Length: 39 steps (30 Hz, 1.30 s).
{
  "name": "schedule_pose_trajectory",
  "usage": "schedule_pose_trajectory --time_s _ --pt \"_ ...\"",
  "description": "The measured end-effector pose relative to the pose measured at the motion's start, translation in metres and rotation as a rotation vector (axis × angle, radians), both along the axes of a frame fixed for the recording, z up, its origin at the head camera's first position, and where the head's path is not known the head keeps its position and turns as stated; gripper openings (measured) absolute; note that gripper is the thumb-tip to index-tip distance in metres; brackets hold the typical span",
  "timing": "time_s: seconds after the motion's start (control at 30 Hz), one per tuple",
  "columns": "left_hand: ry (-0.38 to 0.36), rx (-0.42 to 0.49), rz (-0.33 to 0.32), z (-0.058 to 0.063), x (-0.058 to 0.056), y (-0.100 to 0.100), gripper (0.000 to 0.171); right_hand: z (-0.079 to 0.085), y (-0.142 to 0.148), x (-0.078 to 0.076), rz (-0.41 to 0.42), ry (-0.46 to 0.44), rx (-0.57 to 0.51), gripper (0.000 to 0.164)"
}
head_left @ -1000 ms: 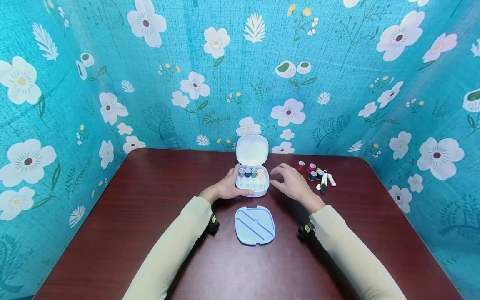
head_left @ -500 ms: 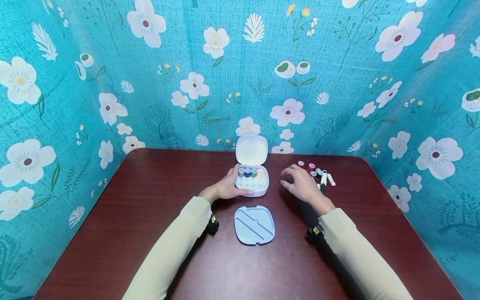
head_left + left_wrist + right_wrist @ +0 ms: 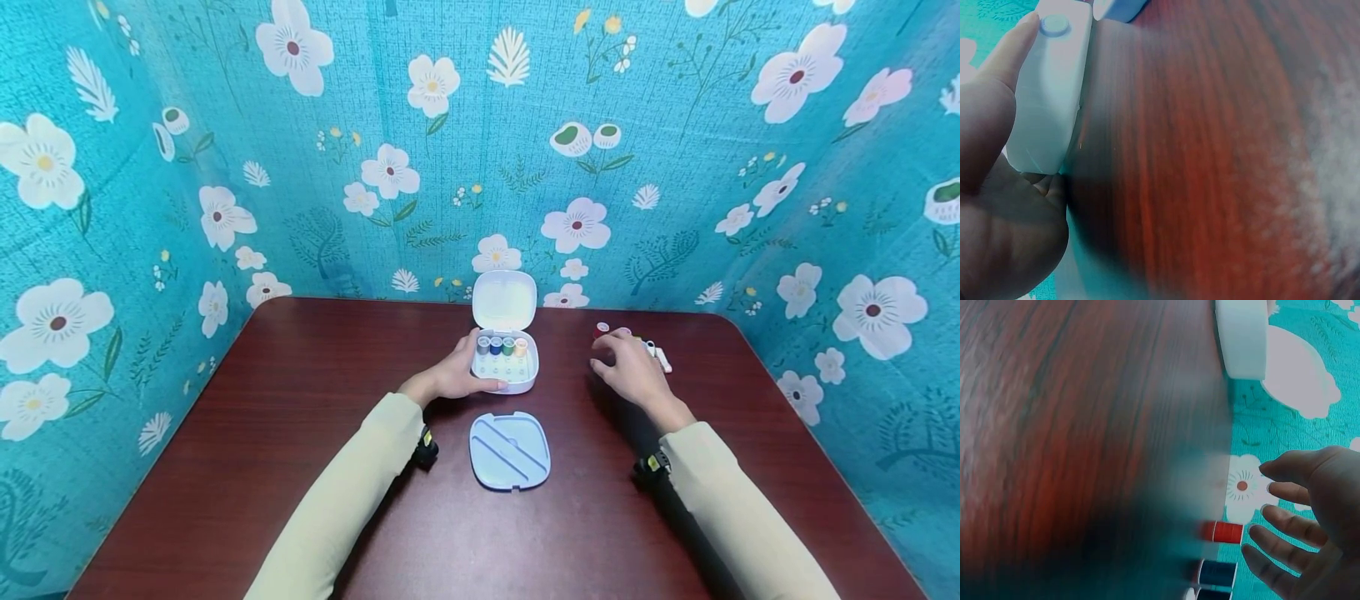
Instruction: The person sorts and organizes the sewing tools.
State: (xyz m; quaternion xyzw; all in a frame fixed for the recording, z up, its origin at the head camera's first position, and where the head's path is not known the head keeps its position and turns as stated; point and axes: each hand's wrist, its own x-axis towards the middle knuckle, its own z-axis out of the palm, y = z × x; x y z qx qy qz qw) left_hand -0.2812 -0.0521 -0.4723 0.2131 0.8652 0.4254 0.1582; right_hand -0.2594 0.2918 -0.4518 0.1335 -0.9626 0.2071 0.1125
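My left hand [image 3: 453, 375] grips the left side of an open white sewing box [image 3: 519, 387], thumb across its front. The left wrist view shows the thumb by a round button on the box's wall [image 3: 1047, 112]. Inside, a back row of thread spools [image 3: 508, 346] runs grey, blue, green and peach; bare pegs stand in front of them. My right hand [image 3: 636, 375] hovers beside loose spools at the right, holding nothing, fingers apart and slightly bent. Nearest its fingertips are a red spool [image 3: 1227, 532] and a dark spool [image 3: 1217, 573]. The hand hides part of this group in the head view.
A light blue tray [image 3: 510, 452] with diagonal ridges lies on the dark wooden table [image 3: 315, 350] in front of the box. The box's raised lid [image 3: 505, 300] stands near the flowered curtain [image 3: 480, 167]. Small white items [image 3: 663, 360] lie beyond my right hand.
My right hand has moved right, from beside the box to the loose spools, and now covers several of them. My left hand and the box have stayed in place.
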Motion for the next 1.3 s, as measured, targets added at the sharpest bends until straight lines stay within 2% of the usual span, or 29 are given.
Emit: schedule_pose_trajectory --time_s 0.13,0.37,0.57,1.07,1.3 --pt "0.004 -0.005 0.001 0.0 -0.001 0.0 0.121 0.001 0.008 0.0 -0.029 -0.003 0.003 0.028" --pt "0.004 -0.014 -0.001 -0.003 -0.001 0.0 0.121 0.004 0.017 0.004 -0.117 -0.069 0.022 0.033" --pt "0.002 -0.016 0.002 -0.002 0.0 0.0 0.122 0.001 0.027 0.002 -0.154 -0.057 0.057 0.033" --pt "-0.004 -0.025 0.003 -0.004 -0.001 -0.001 0.124 -0.006 0.037 -0.006 -0.162 -0.113 0.087 0.049" --pt "0.01 -0.027 0.002 -0.004 -0.001 0.0 0.123 -0.006 0.036 -0.01 -0.151 -0.118 0.079 0.05"
